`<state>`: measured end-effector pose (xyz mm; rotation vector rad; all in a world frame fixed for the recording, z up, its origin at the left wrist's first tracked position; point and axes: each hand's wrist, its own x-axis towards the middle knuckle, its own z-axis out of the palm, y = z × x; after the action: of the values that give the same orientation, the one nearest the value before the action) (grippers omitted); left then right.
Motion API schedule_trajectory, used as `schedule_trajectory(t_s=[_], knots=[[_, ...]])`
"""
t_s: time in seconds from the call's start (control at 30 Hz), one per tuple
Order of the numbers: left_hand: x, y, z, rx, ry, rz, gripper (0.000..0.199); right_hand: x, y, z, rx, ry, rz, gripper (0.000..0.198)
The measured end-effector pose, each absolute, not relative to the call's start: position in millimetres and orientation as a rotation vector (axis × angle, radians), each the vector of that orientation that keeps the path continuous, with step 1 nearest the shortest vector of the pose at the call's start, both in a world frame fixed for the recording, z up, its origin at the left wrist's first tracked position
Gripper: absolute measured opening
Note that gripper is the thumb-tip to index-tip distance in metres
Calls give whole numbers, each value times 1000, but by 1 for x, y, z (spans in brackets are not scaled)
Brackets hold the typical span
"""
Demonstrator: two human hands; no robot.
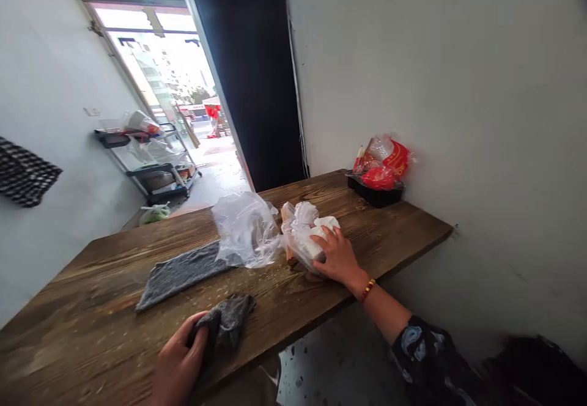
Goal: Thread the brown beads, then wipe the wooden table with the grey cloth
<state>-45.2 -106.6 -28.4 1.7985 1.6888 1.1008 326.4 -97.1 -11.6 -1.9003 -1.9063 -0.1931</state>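
A crumpled dark grey cloth (229,321) is bunched in my left hand (181,354) close to the front edge of the wooden table (110,332). My right hand (337,253) curls over a white bundle (316,241) that looks like tissues in clear plastic, at the table's middle right. Part of this bundle is covered by my fingers, and an orange-brown strip (288,235) shows along its left side. Just left of it lies a crumpled clear plastic bag (247,228). A folded grey cloth (183,274) lies flat, its right end beneath the plastic bag.
Against the wall at the table's far right corner stands a black tray (376,195) with red and clear plastic packaging (387,164) in it. Beyond the table, a cart (156,170) with bags stands by the open doorway. A checked cloth (25,173) hangs at the left.
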Motion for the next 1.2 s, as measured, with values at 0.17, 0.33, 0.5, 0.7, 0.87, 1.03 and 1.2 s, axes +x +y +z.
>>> schedule_trajectory(t_s=[0.17,0.33,0.5,0.7,0.87,1.03,1.2], knots=[[-44,-114,-30,1848,1633,1172,35,360,-85,-15,-1991,-1847,-254,61],[-44,-118,-34,1825,1596,1212,28,412,-71,-19,-2177,-1730,-407,55],[-43,-124,-39,1754,1529,1236,23,456,-66,-25,-2271,-1667,-596,63],[-40,-125,-44,1762,1495,1245,20,429,-43,17,-2071,-1844,-839,66],[-40,-125,-46,1763,1494,1235,18,295,-18,100,-1534,-2277,-681,44],[-42,-127,-47,1757,1501,1251,19,172,0,177,-1172,-2374,-500,49],[-41,-128,-46,1753,1491,1263,17,131,-21,154,-1004,-2443,-294,46]])
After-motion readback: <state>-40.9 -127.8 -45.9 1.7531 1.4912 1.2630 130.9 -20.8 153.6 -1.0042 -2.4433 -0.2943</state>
